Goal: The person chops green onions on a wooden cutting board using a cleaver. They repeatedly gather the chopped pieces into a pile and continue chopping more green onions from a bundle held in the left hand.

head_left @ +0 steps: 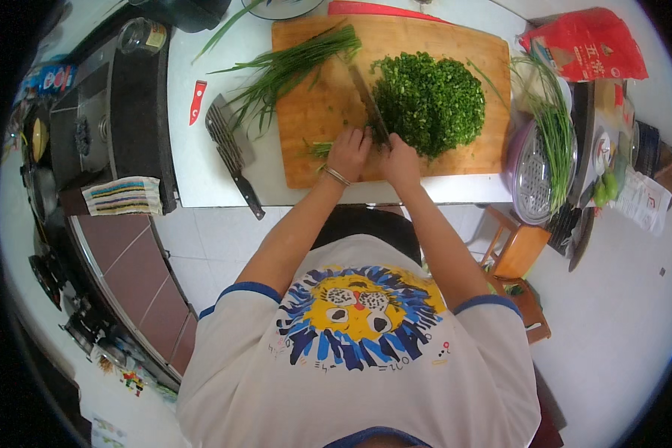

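One knife [369, 104] in right hand [401, 161], chopped greens [431, 104]

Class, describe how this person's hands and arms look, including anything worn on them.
The left hand and right hand are ungloved, the forearms bare. A thin, pale bracelet circles the left wrist. Short whitish sleeves end in blue trim.

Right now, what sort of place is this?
Likely a home kitchen: chopped greens on a wooden cutting board, a knife in the right hand, and a colander with long greens across it.
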Action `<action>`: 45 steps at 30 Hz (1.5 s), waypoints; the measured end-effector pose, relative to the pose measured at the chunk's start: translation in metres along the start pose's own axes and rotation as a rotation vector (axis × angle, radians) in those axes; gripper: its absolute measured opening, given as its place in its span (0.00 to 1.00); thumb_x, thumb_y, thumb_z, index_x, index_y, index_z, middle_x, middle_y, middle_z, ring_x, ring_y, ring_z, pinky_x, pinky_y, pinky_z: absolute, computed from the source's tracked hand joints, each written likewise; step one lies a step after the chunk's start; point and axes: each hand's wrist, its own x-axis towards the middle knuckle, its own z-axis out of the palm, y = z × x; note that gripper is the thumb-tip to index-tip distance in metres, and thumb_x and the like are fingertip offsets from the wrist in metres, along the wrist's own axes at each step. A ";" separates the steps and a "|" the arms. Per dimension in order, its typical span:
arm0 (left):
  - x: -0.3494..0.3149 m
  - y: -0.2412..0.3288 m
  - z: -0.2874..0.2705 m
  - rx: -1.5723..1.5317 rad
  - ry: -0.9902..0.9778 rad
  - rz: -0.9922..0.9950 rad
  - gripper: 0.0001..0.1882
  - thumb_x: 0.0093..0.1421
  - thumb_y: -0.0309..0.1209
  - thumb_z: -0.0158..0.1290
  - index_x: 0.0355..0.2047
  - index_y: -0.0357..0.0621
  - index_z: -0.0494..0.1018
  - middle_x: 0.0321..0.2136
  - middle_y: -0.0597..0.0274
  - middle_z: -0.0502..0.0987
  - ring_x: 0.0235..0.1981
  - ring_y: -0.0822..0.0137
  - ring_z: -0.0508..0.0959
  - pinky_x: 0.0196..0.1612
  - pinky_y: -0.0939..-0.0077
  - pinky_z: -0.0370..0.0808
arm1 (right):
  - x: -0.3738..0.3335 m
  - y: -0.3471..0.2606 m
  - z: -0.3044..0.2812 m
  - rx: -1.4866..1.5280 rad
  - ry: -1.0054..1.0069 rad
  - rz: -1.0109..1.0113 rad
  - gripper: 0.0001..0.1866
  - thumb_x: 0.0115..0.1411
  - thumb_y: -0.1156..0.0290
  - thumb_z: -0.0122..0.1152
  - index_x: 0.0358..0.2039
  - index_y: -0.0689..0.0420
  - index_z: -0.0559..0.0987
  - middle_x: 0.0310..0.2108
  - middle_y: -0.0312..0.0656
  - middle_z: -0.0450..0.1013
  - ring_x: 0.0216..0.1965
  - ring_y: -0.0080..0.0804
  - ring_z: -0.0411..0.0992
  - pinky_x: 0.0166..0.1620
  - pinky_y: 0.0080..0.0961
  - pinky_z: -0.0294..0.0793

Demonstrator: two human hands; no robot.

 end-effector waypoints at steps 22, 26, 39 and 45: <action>-0.001 0.001 0.000 0.015 0.021 -0.016 0.18 0.47 0.24 0.50 0.41 0.33 0.71 0.33 0.48 0.70 0.39 0.51 0.71 0.43 0.62 0.73 | -0.010 -0.010 0.000 -0.125 -0.103 0.079 0.10 0.57 0.68 0.48 0.35 0.60 0.71 0.27 0.59 0.73 0.30 0.60 0.71 0.33 0.49 0.71; -0.001 -0.001 -0.003 -0.071 0.044 -0.040 0.19 0.47 0.22 0.52 0.43 0.34 0.71 0.35 0.46 0.70 0.41 0.50 0.71 0.41 0.60 0.73 | -0.007 0.008 0.000 0.095 -0.025 0.033 0.10 0.57 0.68 0.50 0.33 0.61 0.71 0.25 0.58 0.72 0.29 0.58 0.71 0.32 0.47 0.70; 0.001 0.001 0.000 -0.082 0.095 -0.082 0.13 0.45 0.21 0.55 0.34 0.34 0.71 0.31 0.48 0.70 0.36 0.52 0.72 0.37 0.64 0.74 | -0.035 0.007 -0.009 0.009 -0.069 0.040 0.08 0.56 0.69 0.50 0.32 0.61 0.72 0.26 0.60 0.72 0.31 0.60 0.71 0.36 0.51 0.69; -0.001 -0.003 -0.003 -0.116 0.032 -0.010 0.10 0.43 0.23 0.55 0.29 0.42 0.71 0.31 0.47 0.70 0.38 0.49 0.72 0.39 0.59 0.73 | -0.018 0.009 -0.004 -0.040 -0.156 0.040 0.08 0.55 0.71 0.49 0.33 0.63 0.72 0.28 0.62 0.72 0.33 0.61 0.71 0.37 0.50 0.70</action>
